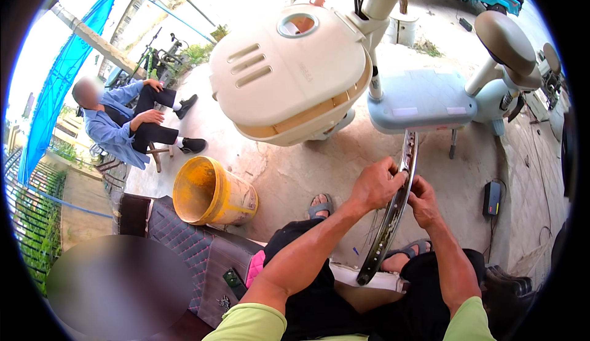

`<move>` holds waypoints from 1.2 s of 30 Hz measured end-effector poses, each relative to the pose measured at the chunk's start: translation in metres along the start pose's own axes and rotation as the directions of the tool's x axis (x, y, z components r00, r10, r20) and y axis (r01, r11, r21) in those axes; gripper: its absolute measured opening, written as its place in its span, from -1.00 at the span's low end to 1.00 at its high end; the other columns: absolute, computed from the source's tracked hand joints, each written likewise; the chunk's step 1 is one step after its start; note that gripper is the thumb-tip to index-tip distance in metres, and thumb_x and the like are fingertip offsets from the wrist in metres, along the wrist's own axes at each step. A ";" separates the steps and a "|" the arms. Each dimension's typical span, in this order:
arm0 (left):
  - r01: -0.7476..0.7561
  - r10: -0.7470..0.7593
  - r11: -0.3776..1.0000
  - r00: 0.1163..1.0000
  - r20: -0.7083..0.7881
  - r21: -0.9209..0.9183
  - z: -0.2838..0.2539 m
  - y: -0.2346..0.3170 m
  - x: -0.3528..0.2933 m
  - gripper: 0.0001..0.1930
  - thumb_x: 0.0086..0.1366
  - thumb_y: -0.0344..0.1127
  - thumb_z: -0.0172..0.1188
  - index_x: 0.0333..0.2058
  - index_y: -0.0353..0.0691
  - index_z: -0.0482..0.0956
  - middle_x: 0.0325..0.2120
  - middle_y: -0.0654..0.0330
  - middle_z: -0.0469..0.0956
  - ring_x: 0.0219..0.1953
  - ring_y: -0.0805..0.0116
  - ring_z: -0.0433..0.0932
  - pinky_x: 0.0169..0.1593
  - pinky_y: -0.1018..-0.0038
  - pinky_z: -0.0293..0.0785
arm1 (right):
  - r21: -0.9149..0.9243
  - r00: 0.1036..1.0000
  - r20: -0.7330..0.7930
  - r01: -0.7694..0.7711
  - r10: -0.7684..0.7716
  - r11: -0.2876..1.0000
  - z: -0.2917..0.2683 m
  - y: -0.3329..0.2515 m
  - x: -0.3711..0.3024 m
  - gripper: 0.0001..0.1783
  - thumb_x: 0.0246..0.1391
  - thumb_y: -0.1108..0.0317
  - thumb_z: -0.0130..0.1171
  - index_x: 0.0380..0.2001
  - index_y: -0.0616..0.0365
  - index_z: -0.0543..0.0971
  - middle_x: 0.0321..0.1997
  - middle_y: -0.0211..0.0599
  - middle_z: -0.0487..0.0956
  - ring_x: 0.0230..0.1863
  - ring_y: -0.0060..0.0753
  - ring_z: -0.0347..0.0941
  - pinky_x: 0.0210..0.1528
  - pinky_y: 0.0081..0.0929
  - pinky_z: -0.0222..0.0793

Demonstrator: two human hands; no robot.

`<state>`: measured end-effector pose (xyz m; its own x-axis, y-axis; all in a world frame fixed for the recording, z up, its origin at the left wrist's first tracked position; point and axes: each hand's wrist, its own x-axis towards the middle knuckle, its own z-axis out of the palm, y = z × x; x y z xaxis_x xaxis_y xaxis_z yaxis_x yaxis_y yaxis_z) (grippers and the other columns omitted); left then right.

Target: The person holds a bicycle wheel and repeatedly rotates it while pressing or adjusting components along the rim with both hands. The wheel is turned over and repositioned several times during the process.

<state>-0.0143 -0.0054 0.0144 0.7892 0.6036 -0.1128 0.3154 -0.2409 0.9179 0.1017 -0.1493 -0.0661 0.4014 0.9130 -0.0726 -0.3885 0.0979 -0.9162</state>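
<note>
A narrow metal wheel rim [388, 230], with a row of small holes and studs along its dark channel, stands nearly edge-on between my knees. My left hand [376, 185] closes on its left side, thumb and fingers bent at the edge. From the right side, my right hand [424, 201] pinches the same rim a little lower. Whether the fingertips also hold some small part cannot be made out. The rim's upper end reaches up to the pale blue footboard [424, 98] of an electric scooter.
A cream scooter basket [295, 74] hangs ahead. Left stands a yellow bucket [215, 190]; beyond it sits a person in a blue shirt [117, 104]. A quilted seat [184, 243] carries a dark phone-like object [235, 282]. A black charger [491, 198] lies right.
</note>
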 end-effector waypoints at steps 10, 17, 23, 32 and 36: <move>-0.034 0.033 0.999 0.999 0.035 0.040 -0.015 0.020 -0.005 -0.72 0.23 -0.19 0.26 -0.26 -0.32 0.56 -0.65 0.15 0.54 -0.59 0.43 0.45 -0.42 0.42 0.43 | -0.022 0.994 0.028 0.111 -0.110 0.994 -0.003 0.004 -0.001 -0.75 0.31 0.28 0.20 -0.06 0.19 0.57 -0.18 -0.49 0.60 -0.18 -0.66 0.47 -0.11 -0.62 0.42; -0.236 0.213 0.963 0.963 0.167 0.132 -0.016 0.015 -0.014 -0.80 0.18 -0.27 0.23 -0.25 -0.21 0.64 -0.56 0.07 0.59 -0.52 0.22 0.56 -0.36 0.33 0.49 | -0.014 0.991 0.064 0.116 -0.115 0.993 0.000 0.002 0.000 -0.73 0.32 0.28 0.18 -0.03 0.22 0.56 -0.15 -0.46 0.61 -0.16 -0.64 0.50 -0.08 -0.59 0.45; -0.225 0.192 0.932 0.971 0.142 0.282 -0.015 0.027 -0.019 -0.82 0.18 -0.26 0.17 -0.26 -0.14 0.64 -0.43 0.00 0.65 -0.36 -0.07 0.63 -0.26 0.15 0.53 | -0.019 0.991 0.070 0.116 -0.114 0.993 0.002 -0.003 0.000 -0.72 0.32 0.31 0.18 -0.01 0.24 0.54 -0.13 -0.41 0.62 -0.14 -0.59 0.52 -0.04 -0.56 0.46; -0.251 0.220 0.921 0.966 0.135 0.297 -0.015 0.026 -0.019 -0.83 0.18 -0.24 0.17 -0.29 -0.11 0.63 -0.44 0.02 0.65 -0.36 -0.07 0.63 -0.26 0.12 0.53 | -0.055 0.993 0.051 0.108 -0.105 0.993 -0.001 -0.004 -0.001 -0.70 0.27 0.34 0.23 0.00 0.24 0.55 -0.10 -0.41 0.62 -0.11 -0.58 0.52 -0.02 -0.55 0.46; -0.213 0.169 0.928 0.972 0.163 0.307 -0.015 0.025 -0.017 -0.83 0.18 -0.24 0.18 -0.27 -0.10 0.64 -0.44 0.03 0.65 -0.35 -0.07 0.64 -0.25 0.12 0.53 | 0.003 0.994 0.066 0.087 -0.087 0.996 0.005 -0.009 -0.001 -0.68 0.24 0.37 0.27 0.02 0.23 0.55 -0.10 -0.42 0.63 -0.10 -0.58 0.53 -0.03 -0.55 0.47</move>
<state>-0.0273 -0.0103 0.0451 0.9064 0.4221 -0.0168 0.2866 -0.5854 0.7584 0.1004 -0.1495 -0.0560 0.3780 0.9252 0.0335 -0.3550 0.1782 -0.9177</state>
